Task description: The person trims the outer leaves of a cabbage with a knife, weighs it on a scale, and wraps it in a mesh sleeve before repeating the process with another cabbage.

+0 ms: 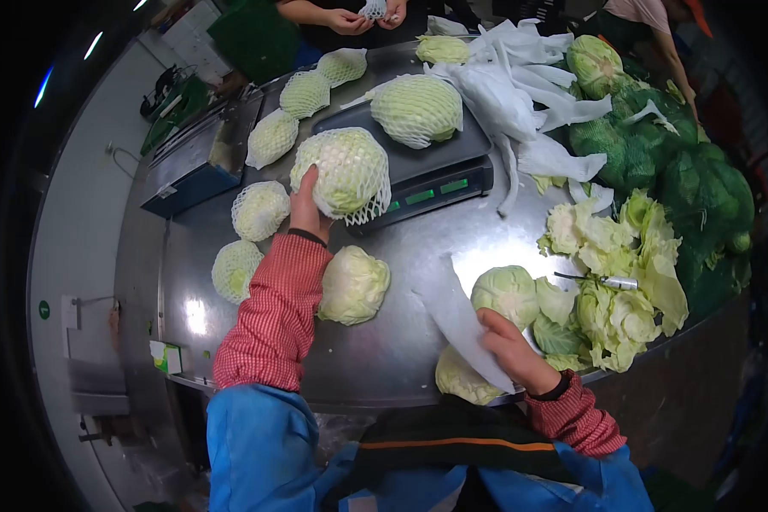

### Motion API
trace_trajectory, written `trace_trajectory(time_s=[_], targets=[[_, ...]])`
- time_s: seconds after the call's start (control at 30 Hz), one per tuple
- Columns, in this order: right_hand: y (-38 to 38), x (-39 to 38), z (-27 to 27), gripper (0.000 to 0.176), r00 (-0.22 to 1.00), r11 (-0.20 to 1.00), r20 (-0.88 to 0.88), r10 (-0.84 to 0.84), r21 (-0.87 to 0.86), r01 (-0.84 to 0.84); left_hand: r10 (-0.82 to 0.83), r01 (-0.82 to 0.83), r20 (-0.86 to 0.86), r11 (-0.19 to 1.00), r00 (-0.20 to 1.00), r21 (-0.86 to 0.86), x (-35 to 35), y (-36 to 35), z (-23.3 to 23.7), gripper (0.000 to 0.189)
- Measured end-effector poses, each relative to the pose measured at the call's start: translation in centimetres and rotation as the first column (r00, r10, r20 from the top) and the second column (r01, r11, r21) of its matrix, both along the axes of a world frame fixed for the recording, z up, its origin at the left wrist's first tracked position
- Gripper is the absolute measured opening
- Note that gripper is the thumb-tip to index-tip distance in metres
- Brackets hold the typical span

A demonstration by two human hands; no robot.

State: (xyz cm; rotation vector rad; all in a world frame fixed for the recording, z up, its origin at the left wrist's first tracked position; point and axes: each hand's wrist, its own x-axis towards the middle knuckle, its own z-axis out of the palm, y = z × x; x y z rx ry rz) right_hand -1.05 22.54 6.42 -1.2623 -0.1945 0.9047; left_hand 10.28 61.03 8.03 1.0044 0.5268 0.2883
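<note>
My left hand (309, 206) grips a netted cabbage (346, 162) at the near left corner of the scale (436, 193). It is roundish, so I cannot tell a long axis; its net's loose end points down and right. My right hand (516, 354) grips a flat white sleeve (457, 317), its long axis slanting from upper left to lower right, partly covering a bare cabbage (459, 379). Beyond, a second netted cabbage (422, 109) sits on the scale; loose leaves (608, 328) lie right.
</note>
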Motion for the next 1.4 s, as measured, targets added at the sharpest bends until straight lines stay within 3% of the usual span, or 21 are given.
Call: trace_trajectory(time_s=[0.07,0.13,0.2,0.3,0.37,0.43,0.47,0.5,0.53,0.57,0.7,0.77,0.83,0.87,0.97,1.0,1.1,1.17,1.23,1.33,1.4], targets=[[1.1,-0.3,0.8,0.027,0.997,0.999,-0.056,-0.047,-0.004,0.047,-0.033,0.042,-0.059,0.987,0.998,0.157,1.1,0.0,0.2,0.074],[1.4,-0.8,1.0,0.025,0.994,0.998,-0.082,-0.070,-0.010,0.070,0.065,0.165,-0.386,0.829,0.920,0.534,2.4,1.7,0.4,0.085],[1.4,-1.5,0.7,0.025,0.994,0.997,-0.077,-0.076,-0.011,0.075,0.174,0.326,-0.560,0.661,0.810,0.676,2.0,2.0,1.4,0.106],[0.2,-1.7,-0.4,0.029,0.999,0.999,-0.034,-0.028,-0.034,0.027,0.516,0.189,-0.355,0.347,0.780,0.919,1.4,3.7,-1.1,0.091],[-0.8,-1.5,-1.2,0.026,0.997,0.996,-0.020,-0.078,-0.033,0.078,0.310,-0.030,-0.035,0.204,0.950,0.979,-3.6,-1.2,3.0,0.072],[-1.0,-1.4,-1.7,0.024,0.988,0.986,0.001,-0.155,-0.056,0.155,-0.079,0.009,0.040,0.536,0.996,0.844,-8.1,-6.1,1.9,0.053],[-0.9,-1.0,-1.8,0.023,0.980,0.976,0.020,-0.200,-0.081,0.201,-0.315,0.166,0.086,0.689,0.945,0.706,-10.1,-8.6,1.5,0.052],[-0.6,-0.8,-2.0,0.022,0.969,0.963,0.040,-0.245,-0.104,0.248,-0.469,0.409,-0.028,0.737,0.883,0.538,-11.8,-10.2,-0.7,0.052],[-0.1,-0.8,-2.2,0.023,0.966,0.960,0.147,-0.213,-0.155,0.235,-0.543,0.526,-0.074,0.759,0.837,0.383,-13.1,-12.3,-1.9,0.058],[0.8,-0.9,-2.4,0.023,0.953,0.953,0.250,-0.168,-0.207,0.222,-0.448,0.468,-0.136,0.845,0.884,0.258,-13.5,-15.3,-0.2,0.053],[2.4,-0.5,0.5,0.036,0.890,0.929,0.408,0.204,-0.367,-0.045,-0.449,0.478,-0.172,0.855,0.877,0.203,-11.5,-14.6,-1.0,0.033],[2.6,1.1,2.5,0.047,0.788,0.905,0.604,0.122,-0.394,0.161,-0.567,0.601,-0.219,0.786,0.794,0.147,-12.7,-14.3,-0.9,0.030],[2.9,2.8,3.5,0.049,0.565,0.847,0.820,0.094,-0.364,0.387,-0.738,0.770,-0.234,0.630,0.633,0.099,-14.0,-14.7,-0.9,0.030],[3.1,2.9,3.2,0.045,0.532,0.863,0.839,0.111,-0.347,0.367,-0.754,0.762,-0.173,0.647,0.633,-0.029,-14.9,-15.8,-0.7,0.032],[3.8,2.5,1.4,0.037,0.714,0.880,0.652,0.256,-0.462,0.106,-0.725,0.711,-0.122,0.688,0.677,-0.146,-16.8,-17.1,-2.7,0.032],[3.8,1.8,1.3,0.024,0.700,0.903,0.685,0.203,-0.408,0.137,-0.740,0.707,-0.191,0.673,0.645,-0.217,-17.7,-16.9,-2.9,0.035],[3.7,0.5,-0.6,0.016,0.510,0.922,0.825,0.245,-0.361,0.140,-0.706,0.734,-0.211,0.670,0.677,0.113,-20.9,-17.5,-2.8,0.040],[3.7,0.3,0.1,0.013,0.513,0.909,0.812,0.278,-0.395,0.132,-0.681,0.680,-0.160,0.730,0.715,-0.070,-21.8,-17.9,-3.0,0.046],[4.0,1.4,0.6,0.014,0.522,0.906,0.813,0.258,-0.391,0.162,-0.629,0.649,-0.219,0.760,0.746,0.028,-21.1,-17.7,-2.8,0.044],[5.0,3.5,2.2,0.016,0.348,0.985,0.935,-0.066,0.005,0.174,-0.549,0.550,-0.146,0.707,0.823,0.444,-18.9,-17.0,-1.9,0.024],[5.2,2.2,4.6,0.014,0.582,1.000,0.813,-0.020,0.006,0.026,-0.551,0.549,-0.009,0.829,0.834,0.106,-18.0,-17.3,-0.9,0.023]])
